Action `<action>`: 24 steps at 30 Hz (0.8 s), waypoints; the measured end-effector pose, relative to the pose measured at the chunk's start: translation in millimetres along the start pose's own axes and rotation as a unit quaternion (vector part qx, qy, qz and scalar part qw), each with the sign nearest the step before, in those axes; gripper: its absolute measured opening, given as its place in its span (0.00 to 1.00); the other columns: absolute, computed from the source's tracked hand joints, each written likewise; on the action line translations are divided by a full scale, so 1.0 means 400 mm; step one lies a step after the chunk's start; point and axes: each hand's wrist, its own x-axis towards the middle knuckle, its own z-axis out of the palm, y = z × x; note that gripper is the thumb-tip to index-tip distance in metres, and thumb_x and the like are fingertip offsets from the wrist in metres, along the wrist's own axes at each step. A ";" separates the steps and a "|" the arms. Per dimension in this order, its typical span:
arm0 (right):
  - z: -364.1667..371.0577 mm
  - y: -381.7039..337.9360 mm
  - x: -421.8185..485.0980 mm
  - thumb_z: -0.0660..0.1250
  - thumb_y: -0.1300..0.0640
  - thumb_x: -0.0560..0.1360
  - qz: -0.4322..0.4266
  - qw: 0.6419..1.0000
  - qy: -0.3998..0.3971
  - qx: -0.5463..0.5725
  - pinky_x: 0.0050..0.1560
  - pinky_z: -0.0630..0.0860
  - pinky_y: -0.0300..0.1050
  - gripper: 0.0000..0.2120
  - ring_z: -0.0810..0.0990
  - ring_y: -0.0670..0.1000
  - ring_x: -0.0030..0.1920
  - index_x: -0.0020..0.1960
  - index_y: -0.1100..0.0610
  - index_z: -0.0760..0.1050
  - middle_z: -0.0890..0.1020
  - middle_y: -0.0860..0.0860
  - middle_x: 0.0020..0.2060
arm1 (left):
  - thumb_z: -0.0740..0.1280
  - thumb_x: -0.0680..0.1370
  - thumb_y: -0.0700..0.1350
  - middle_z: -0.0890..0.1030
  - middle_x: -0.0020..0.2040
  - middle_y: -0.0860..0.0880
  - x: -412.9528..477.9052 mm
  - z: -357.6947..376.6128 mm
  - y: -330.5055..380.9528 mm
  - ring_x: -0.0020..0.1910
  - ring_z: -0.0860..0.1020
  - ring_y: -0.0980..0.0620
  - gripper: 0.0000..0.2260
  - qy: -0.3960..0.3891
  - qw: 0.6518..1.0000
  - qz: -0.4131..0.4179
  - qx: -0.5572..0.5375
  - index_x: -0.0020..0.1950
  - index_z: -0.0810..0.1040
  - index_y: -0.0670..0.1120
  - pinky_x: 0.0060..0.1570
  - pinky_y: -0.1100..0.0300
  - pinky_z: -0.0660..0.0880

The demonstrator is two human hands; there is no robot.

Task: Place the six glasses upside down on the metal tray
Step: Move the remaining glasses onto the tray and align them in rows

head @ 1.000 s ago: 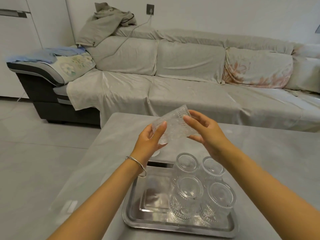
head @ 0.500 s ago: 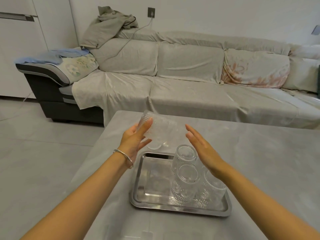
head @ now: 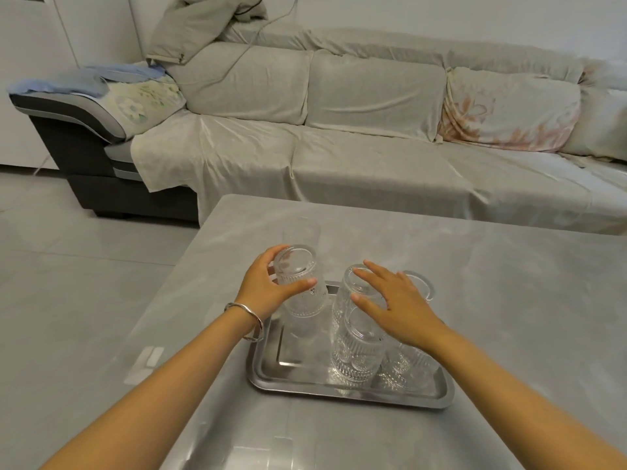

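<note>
A metal tray (head: 298,374) lies on the grey table. Several ribbed clear glasses stand upside down on its right half, among them a front one (head: 356,354) and a far right one (head: 420,283). My left hand (head: 268,293) is shut on another glass (head: 298,283), held base up over the tray's far left corner; whether its rim touches the tray I cannot tell. My right hand (head: 397,310) hovers flat and open over the upturned glasses, fingers spread, holding nothing. One more glass (head: 302,230), faint, stands on the table just behind the tray.
The grey table (head: 509,300) runs wide to the right of the tray and toward me. Behind it stands a long sofa (head: 373,147) under beige covers. Tiled floor (head: 84,266) lies to the left of the table edge.
My left hand turned the glass base up and lowered it to the tray's far left corner. My right hand let go of it and dropped flat over the upturned glasses.
</note>
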 end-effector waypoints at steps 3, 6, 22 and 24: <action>0.006 0.005 0.000 0.54 0.38 0.76 -0.002 1.000 0.005 -0.015 0.74 0.43 0.49 0.26 0.55 0.47 0.75 0.73 0.41 0.58 0.57 0.45 0.76 | 0.78 0.62 0.48 0.74 0.62 0.49 0.009 0.014 -0.018 0.59 0.73 0.50 0.33 -0.011 1.000 0.009 0.022 0.64 0.70 0.51 0.57 0.55 0.75; 0.008 0.008 0.001 0.54 0.37 0.76 -0.004 1.000 0.007 -0.019 0.73 0.42 0.48 0.27 0.55 0.47 0.75 0.73 0.41 0.57 0.57 0.45 0.76 | 0.78 0.61 0.49 0.73 0.62 0.50 0.014 0.028 -0.035 0.58 0.73 0.52 0.35 -0.015 0.999 0.012 0.038 0.65 0.69 0.50 0.56 0.61 0.72; 0.007 0.005 -0.001 0.53 0.36 0.76 -0.005 1.000 0.003 -0.028 0.74 0.42 0.49 0.28 0.54 0.47 0.76 0.73 0.42 0.57 0.56 0.45 0.76 | 0.78 0.62 0.45 0.75 0.60 0.51 0.007 0.076 -0.048 0.59 0.74 0.52 0.35 -0.043 0.998 0.028 0.032 0.65 0.68 0.48 0.57 0.64 0.71; 0.007 0.005 -0.001 0.53 0.36 0.76 -0.004 1.000 0.003 -0.028 0.74 0.42 0.49 0.28 0.54 0.47 0.76 0.73 0.42 0.57 0.56 0.45 0.76 | 0.78 0.62 0.45 0.74 0.61 0.51 0.002 0.075 -0.049 0.59 0.74 0.53 0.34 -0.044 0.998 0.029 0.033 0.65 0.68 0.49 0.54 0.69 0.70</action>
